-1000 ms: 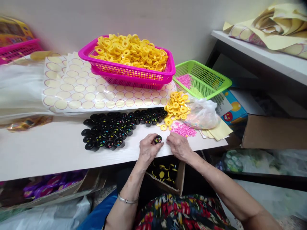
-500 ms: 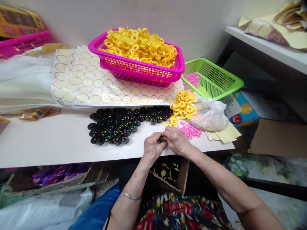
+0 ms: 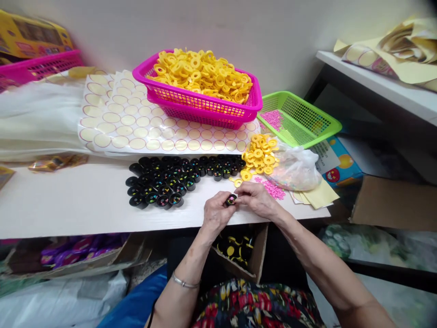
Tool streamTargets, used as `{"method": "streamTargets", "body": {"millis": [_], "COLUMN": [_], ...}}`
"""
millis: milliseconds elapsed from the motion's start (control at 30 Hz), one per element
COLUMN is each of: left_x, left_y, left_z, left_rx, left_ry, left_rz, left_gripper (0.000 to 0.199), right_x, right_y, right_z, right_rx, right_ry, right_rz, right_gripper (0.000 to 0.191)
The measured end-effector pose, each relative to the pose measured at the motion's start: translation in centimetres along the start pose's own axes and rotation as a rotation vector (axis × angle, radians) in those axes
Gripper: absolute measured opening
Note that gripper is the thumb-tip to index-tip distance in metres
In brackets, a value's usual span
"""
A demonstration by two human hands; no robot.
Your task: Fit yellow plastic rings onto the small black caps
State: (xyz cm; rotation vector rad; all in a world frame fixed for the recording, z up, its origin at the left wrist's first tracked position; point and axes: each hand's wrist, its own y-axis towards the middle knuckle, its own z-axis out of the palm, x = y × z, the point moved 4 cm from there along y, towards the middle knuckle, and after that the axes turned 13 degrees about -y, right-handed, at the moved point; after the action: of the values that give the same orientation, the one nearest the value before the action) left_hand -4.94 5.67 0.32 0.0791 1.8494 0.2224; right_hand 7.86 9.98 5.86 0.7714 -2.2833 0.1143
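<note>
At the front of the table, my left hand (image 3: 217, 210) is closed around a small black cup (image 3: 231, 199), held with its mouth upward. A pink piece and some yellow show inside it. My right hand (image 3: 258, 199) is at the cup's right rim, with thumb and forefinger slightly apart and nothing visible between them. Whether those fingertips touch the rim is unclear. To the left stand many black cups (image 3: 164, 189) with small coloured bits inside. Yellow rings (image 3: 261, 154) lie in a heap beyond my right hand, beside loose pink pieces (image 3: 273, 189).
A pink basket (image 3: 201, 98) heaped with yellow rings sits on sticker sheets (image 3: 126, 130) at the back. Right of it are a green basket (image 3: 307, 118) and a plastic bag (image 3: 300, 171). A cardboard box (image 3: 257, 255) with black-and-yellow pieces is below the table edge.
My right hand has drawn back a little to the right from the cup, uncovering its mouth and the pink piece inside. My left hand still holds the cup. The view has shifted slightly.
</note>
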Motion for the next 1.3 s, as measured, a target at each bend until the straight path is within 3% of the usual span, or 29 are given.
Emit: {"method": "streamTargets", "body": {"millis": [133,267,467,600,800,967,1067,1100,1200,1300], "left_x": [-0.1,-0.2,0.0,0.3,-0.2,-1.3,-2.5,-3.0,-4.7,-5.2], "left_y": [0.0,0.0,-0.1,-0.2,-0.2,-0.5,-0.8,-0.9,-1.2,-1.7], "left_z": [-0.1,-0.2,-0.3,-0.3,-1.1,-2.3,-2.2,-1.9,-0.8,-0.8], "left_rx": [-0.016,-0.021,-0.046,-0.077,-0.157,-0.373,-0.430,-0.399,-0.163,-0.104], "left_ry": [0.012,0.015,-0.020,-0.057,-0.153,-0.343,-0.526,-0.612,-0.845,-0.939], "left_rz": [0.003,0.007,-0.003,-0.001,0.085,0.039,-0.142,-0.242,-0.457,-0.561], "left_gripper": [0.017,0.016,0.024,0.037,0.051,0.025,0.021,0.022,0.023,0.019], "right_x": [-2.3,-3.9,-4.5,-4.1,-4.8,-3.5,-0.3,0.9,4.4,6.2], "right_y": [0.2,0.8,1.7,2.3,2.0,0.2,-1.7,-2.4,-4.8,-6.1], "right_z": [-1.2,-1.3,-0.6,-0.4,-1.1,-2.3,-2.0,-1.7,-0.4,0.4], "right_rx": [-0.216,-0.333,-0.278,-0.267,-0.419,-0.650,-0.680,-0.668,-0.617,-0.590], "right_ry": [0.041,-0.087,-0.439,-0.632,-0.655,-0.602,-0.679,-0.709,-0.742,-0.689], "right_rz": [0.136,0.152,0.239,0.263,0.163,-0.024,-0.280,-0.375,-0.654,-0.716], "right_gripper": [0.007,0.010,0.016,0.010,0.020,0.019,0.021,0.022,0.022,0.023]}}
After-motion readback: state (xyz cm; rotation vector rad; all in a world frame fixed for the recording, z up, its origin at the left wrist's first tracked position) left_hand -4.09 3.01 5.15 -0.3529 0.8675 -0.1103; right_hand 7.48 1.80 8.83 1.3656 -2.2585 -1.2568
